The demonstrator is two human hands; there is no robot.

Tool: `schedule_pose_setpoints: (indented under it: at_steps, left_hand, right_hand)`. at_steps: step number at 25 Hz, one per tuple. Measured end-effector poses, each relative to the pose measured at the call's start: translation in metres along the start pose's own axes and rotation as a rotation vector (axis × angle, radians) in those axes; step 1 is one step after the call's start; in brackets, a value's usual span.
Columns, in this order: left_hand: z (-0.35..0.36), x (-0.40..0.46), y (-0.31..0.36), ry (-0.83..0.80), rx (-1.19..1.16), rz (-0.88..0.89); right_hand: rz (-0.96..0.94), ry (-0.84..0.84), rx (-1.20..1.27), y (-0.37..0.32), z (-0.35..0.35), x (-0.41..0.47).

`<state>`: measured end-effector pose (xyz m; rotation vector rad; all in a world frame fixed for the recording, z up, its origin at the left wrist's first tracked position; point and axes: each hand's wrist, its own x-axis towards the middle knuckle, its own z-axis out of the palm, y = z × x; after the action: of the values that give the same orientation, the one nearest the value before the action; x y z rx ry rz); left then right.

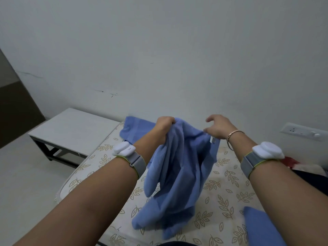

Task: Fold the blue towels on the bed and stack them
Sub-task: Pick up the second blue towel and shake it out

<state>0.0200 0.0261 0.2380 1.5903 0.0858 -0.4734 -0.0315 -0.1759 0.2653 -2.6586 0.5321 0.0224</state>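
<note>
Left hand (pixel 164 127) fists a bunched top edge of a blue towel (pixel 179 176), held up over the bed (pixel 229 183); the towel hangs crumpled, its lower end touching the mattress. Right hand (pixel 219 127) pinches the towel's other top corner by a white tag, other fingers spread loose. Both forearms wear grey straps with white pucks; right wrist has a bangle (pixel 234 134). Mattress cover is cream with a tan leaf print. A second towel (pixel 134 129) lies flat at the far end of the bed, near the wall (pixel 159 50); a third (pixel 260 226) sits at the near right edge. Low white table (pixel 71 128) with dark legs stands left of the bed on a pale floor. Wall is plain, off-white, scuffed, with a switch plate (pixel 305 133) at right. Red-and-dark cloth at far right, unclear what.
</note>
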Motion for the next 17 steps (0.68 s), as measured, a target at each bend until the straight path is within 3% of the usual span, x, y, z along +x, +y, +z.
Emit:
schedule_pose_setpoints:
  at_steps: [2, 4, 7, 10, 14, 17]
  left_hand:
    - [0.009, 0.004, 0.005, -0.113, 0.210, 0.119]
    - [0.019, 0.002, 0.004, -0.375, 0.387, 0.257]
    - [0.018, 0.007, 0.010, -0.512, 0.380, 0.348]
    - [0.001, 0.016, 0.004, -0.498, 0.451, 0.333]
    - [-0.035, 0.030, -0.034, -0.479, 1.015, 0.101]
    - [-0.071, 0.032, -0.068, -0.516, 1.191, -0.058]
  right_hand:
    - [-0.162, -0.154, -0.064, -0.008, 0.001, -0.005]
    - [-0.269, -0.302, -0.054, -0.021, 0.002, -0.008]
    - [-0.224, -0.409, 0.018, -0.025, 0.004, -0.005]
    - [-0.120, -0.269, 0.117, -0.025, -0.001, 0.004]
    - [-0.112, -0.046, 0.107, -0.031, -0.009, 0.019]
    - [-0.114, 0.020, 0.063, -0.027, -0.006, 0.031]
